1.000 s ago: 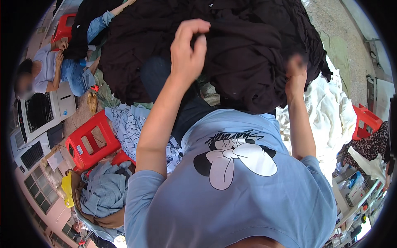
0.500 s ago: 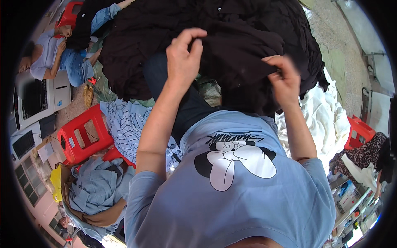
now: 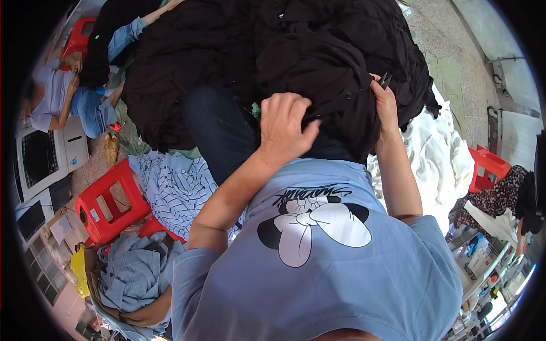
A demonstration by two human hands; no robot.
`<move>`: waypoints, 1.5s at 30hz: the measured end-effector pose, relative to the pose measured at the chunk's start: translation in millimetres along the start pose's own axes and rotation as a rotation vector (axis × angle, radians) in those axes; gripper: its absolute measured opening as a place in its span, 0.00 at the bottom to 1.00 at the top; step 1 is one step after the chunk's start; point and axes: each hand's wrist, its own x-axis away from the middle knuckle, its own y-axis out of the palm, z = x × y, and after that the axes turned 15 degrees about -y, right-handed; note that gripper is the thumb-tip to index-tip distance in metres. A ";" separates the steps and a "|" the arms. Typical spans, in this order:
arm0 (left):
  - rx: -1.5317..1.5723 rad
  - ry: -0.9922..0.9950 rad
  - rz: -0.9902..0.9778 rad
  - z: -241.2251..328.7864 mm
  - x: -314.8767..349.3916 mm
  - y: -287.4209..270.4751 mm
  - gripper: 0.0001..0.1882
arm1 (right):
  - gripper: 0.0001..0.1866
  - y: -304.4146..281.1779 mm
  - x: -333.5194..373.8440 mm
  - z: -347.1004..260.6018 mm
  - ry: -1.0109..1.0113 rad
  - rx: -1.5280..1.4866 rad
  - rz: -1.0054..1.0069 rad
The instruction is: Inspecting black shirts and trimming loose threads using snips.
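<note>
A black garment (image 3: 318,74) with small dark buttons lies bunched over my lap. My left hand (image 3: 286,126) is at its near left side, back of the hand up. Its fingers are bent and the thumb stands apart; I see nothing gripped in it. At the garment's right edge my right hand (image 3: 387,108) is closed round small thread snips (image 3: 385,79), whose dark pointed blades stick out past the fingers. Whether that hand also pinches the cloth I cannot tell.
A large heap of black clothes (image 3: 187,62) spreads ahead. Striped blue cloth (image 3: 173,187) and a red stool (image 3: 114,193) are on the left, beside a sack of blue-grey garments (image 3: 133,267). White cloth (image 3: 435,165) lies right. Another person (image 3: 54,94) sits far left.
My left hand has come down toward me and right, off the far cloth. My right hand has turned upright, showing the snips. The black garment has been drawn closer and its buttons now show.
</note>
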 end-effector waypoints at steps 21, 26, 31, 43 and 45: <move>1.001 -0.917 -0.618 -34.6 -28.3 -108.5 0.14 | 0.07 -23.7 47.4 -90.7 -0.172 0.928 -0.925; 1.031 -0.866 -0.621 -34.3 -32.4 -113.0 0.17 | 0.07 24.8 25.8 -91.0 -0.483 0.637 -0.829; 0.914 -0.793 -0.637 -19.1 -38.3 -122.5 0.26 | 0.17 102.2 11.3 -51.9 -0.412 0.623 -1.200; 0.813 -0.783 -0.532 -28.2 -35.6 -143.4 0.29 | 0.12 79.8 -8.0 -64.2 0.096 0.524 -1.287; 0.843 -0.781 -0.548 -25.0 -39.4 -143.5 0.28 | 0.09 70.3 -4.9 -67.5 0.009 0.597 -1.192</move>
